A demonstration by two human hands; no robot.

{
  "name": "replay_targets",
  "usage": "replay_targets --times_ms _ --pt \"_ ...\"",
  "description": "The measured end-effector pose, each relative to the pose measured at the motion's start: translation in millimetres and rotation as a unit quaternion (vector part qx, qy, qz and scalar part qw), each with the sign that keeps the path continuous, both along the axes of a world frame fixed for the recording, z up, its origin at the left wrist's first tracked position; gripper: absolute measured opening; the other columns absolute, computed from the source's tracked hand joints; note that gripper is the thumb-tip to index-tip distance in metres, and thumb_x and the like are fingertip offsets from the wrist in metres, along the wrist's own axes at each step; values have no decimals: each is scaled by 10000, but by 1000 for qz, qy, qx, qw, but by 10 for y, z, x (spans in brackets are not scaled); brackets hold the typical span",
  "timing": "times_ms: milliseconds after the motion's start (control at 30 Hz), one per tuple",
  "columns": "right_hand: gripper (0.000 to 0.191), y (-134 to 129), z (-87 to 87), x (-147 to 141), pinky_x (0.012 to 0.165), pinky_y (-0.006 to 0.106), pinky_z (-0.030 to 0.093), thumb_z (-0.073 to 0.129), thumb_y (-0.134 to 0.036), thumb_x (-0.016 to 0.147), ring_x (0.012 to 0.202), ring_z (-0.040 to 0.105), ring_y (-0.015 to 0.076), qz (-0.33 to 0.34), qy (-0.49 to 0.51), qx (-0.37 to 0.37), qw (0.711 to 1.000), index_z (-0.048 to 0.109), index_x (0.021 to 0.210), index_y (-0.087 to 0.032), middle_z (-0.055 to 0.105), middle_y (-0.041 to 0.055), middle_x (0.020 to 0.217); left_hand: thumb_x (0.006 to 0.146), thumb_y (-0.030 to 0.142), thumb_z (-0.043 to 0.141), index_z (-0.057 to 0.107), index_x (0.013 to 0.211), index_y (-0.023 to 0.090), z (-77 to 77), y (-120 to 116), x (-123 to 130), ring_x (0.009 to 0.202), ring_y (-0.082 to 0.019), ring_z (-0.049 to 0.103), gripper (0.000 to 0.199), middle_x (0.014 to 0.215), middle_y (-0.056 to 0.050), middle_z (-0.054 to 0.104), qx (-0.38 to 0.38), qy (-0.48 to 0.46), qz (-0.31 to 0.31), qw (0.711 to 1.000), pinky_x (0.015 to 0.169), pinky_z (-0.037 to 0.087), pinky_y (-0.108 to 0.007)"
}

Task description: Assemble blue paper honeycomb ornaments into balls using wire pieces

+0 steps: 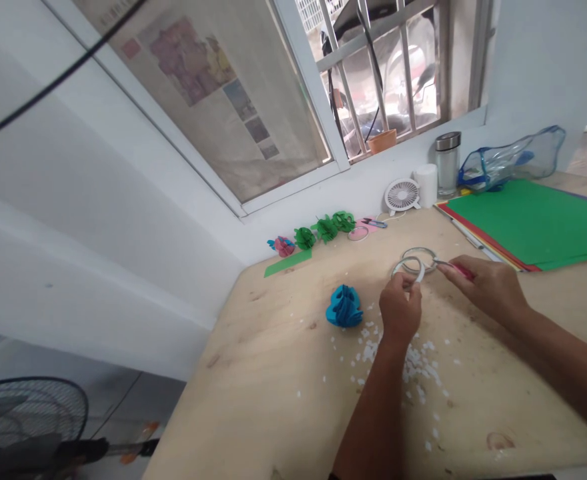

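Observation:
Between the thumb and fingers of my left hand [401, 307] is a narrow roll of white tape [418, 270], tilted up off the table. My right hand [493, 287] is closed round a slim tool with a pinkish-red handle [464, 271]; its thin tip points left towards the rings, and its exact kind is hard to make out. Behind the held roll lies another thin ring [420, 250], partly overlapped by it. Small white paper bits [418, 367] are scattered under and around my left forearm. A blue folded-paper ornament [344, 307] sits left of my left hand.
Along the wall stand green paper ornaments [326, 228], a pink and blue one [283, 246], a green strip [287, 264], snips [375, 223], a small white fan [402, 195] and a glass bottle [447, 167]. Coloured sheets [538, 223] lie at right, a clear bag [513, 160] behind them.

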State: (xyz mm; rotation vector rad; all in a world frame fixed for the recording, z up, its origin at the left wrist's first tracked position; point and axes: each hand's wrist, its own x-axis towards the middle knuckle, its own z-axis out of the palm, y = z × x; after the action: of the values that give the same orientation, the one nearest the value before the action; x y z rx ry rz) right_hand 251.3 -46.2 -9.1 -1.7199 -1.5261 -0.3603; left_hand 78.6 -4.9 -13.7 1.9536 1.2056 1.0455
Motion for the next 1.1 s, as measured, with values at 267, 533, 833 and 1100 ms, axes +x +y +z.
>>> replay_targets --times_ms 267,533,833,1100 --pt "575 26 -69 21 523 293 338 432 -664 925 525 610 200 -1 2 13 1000 732 782 -195 672 76 602 839 109 615 665 918 209 -100 10 158 999 -252 649 137 963 -69 739 98 161 -15 982 919 495 -379" --pt "604 2 -40 4 501 279 323 383 -658 957 502 587 174 8 -58 58 997 721 773 -192 666 65 593 800 29 622 708 964 183 -6 -29 109 1059 -232 642 241 1024 -64 750 116 11 22 993 1004 489 -410" --pt "576 -40 26 -95 516 294 289 374 -643 951 517 598 191 40 -90 16 995 696 721 -224 683 84 596 880 113 617 726 997 198 123 -41 -58 975 -213 706 181 973 -62 777 165 -16 2 986 939 502 -370" --pt "480 -31 -14 -100 539 296 297 443 -588 937 530 612 198 71 -101 -6 992 671 720 -226 699 78 615 905 146 619 727 959 207 116 -7 -86 918 -213 701 136 918 -60 780 226 70 -22 971 943 440 -370"
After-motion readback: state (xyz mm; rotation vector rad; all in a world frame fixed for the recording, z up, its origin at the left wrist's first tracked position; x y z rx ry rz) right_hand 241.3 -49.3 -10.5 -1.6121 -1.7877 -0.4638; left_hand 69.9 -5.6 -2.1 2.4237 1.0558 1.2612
